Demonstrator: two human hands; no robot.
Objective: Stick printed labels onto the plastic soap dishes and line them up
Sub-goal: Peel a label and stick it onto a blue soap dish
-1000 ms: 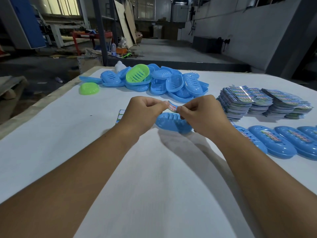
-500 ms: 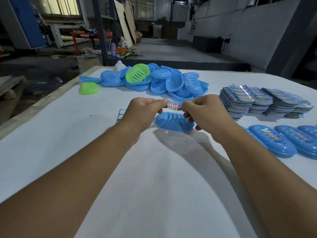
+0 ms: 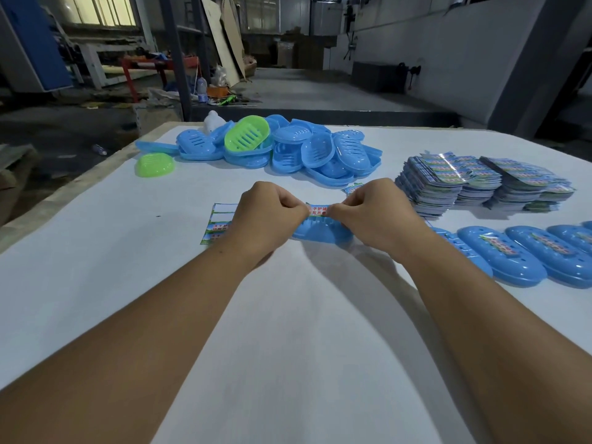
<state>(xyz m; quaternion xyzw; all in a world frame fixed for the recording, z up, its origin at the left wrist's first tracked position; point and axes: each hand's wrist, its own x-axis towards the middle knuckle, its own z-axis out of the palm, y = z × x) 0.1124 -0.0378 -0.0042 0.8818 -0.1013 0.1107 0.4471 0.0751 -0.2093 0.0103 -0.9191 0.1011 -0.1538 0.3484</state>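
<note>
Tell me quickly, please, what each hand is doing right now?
Left hand: closed, pinching the left end of the label.
Right hand: closed, pinching the label's right end, above the blue soap dish.

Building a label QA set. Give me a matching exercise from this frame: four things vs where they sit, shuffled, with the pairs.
Things:
1. label
2. label sheet
3. label stacks
4. green dish

Places:
A. on the table, left of the blue pile
B. pinched between left hand and right hand
C. right, behind the labelled row
D. flat, partly under the left hand

Pairs: 1-B, 2-D, 3-C, 4-A
</note>
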